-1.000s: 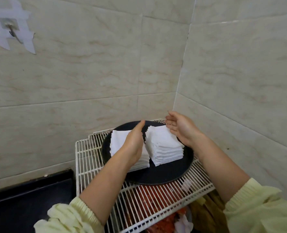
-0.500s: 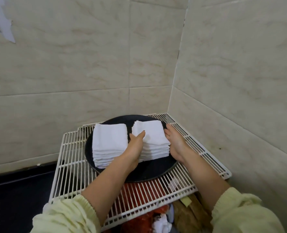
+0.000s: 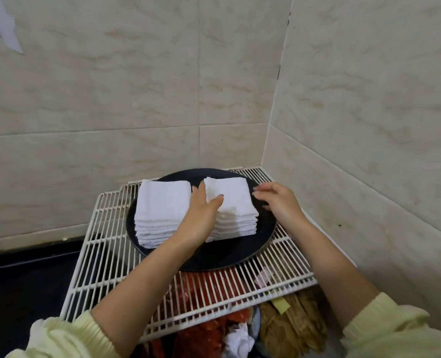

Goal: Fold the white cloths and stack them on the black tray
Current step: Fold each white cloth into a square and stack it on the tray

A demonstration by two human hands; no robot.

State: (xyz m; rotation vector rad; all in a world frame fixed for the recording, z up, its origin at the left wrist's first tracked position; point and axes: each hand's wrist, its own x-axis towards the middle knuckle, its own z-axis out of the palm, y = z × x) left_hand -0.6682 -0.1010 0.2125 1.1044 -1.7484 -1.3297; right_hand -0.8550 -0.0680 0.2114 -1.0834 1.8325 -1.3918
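Observation:
Two stacks of folded white cloths stand side by side on the round black tray (image 3: 240,257). The left stack (image 3: 160,202) is untouched. My left hand (image 3: 201,218) presses flat against the left side of the right stack (image 3: 229,197), with its thumb lying over the top cloth. My right hand (image 3: 279,200) sits at the right side of that same stack, fingertips touching its upper right edge. Both hands have straight fingers and grip nothing.
The tray sits on a white wire rack (image 3: 105,254) in a tiled corner, with walls close behind and to the right. Under the rack are red bags (image 3: 209,329) and brown packaging (image 3: 291,324). A black surface (image 3: 20,280) lies to the left.
The view has dropped and moved closer. My right hand has lifted from low beside the right stack to its top right edge. My left hand stays against the stack's left side.

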